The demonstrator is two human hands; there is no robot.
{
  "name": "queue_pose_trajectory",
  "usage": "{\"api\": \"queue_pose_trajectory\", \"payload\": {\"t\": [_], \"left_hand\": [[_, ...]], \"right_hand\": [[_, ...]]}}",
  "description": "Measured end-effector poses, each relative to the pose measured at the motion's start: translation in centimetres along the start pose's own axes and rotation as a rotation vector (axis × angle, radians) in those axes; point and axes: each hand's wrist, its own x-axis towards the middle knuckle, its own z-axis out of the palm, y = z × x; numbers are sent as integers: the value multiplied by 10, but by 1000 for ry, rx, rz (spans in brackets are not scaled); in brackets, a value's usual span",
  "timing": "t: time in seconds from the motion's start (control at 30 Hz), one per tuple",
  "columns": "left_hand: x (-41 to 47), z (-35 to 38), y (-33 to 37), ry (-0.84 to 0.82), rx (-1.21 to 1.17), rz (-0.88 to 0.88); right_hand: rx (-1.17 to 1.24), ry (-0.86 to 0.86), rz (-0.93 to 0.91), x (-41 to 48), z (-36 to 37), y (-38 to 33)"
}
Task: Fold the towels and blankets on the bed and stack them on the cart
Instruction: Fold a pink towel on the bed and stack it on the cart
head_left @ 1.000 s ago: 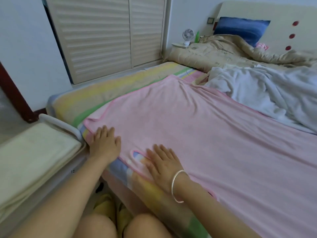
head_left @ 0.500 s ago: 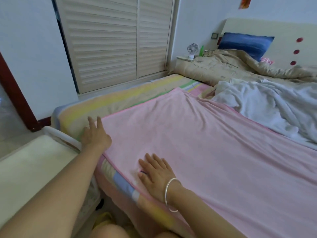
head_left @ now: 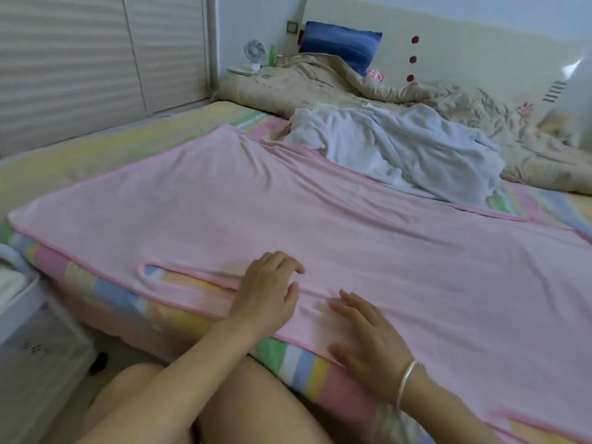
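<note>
The pink blanket lies spread over the striped bed, under and beyond both hands. It is softly creased, and its piped near hem is turned into a narrow loop just left of the left hand. That hand rests on the cloth with fingers loosely bent, gripping nothing. The right hand lies flat beside it, fingers spread. Half a second ago the left hand was out at the blanket's left corner; it has come in close to the right.
</note>
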Motion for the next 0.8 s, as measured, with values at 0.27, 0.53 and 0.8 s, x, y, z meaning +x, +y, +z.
{"api": "queue_pose_trajectory", "payload": {"t": [0.27,0.53,0.8], "left_hand": [[-37,34,85,-279,-69,473],[-57,31,92,-185,173,574],[-69,9,107,-406,104,358]], "right_hand": [[-161,138,34,-139,-60,59],[-353,384,-71,-172,-62,67],[-150,146,-89,-144,-72,54]]}}
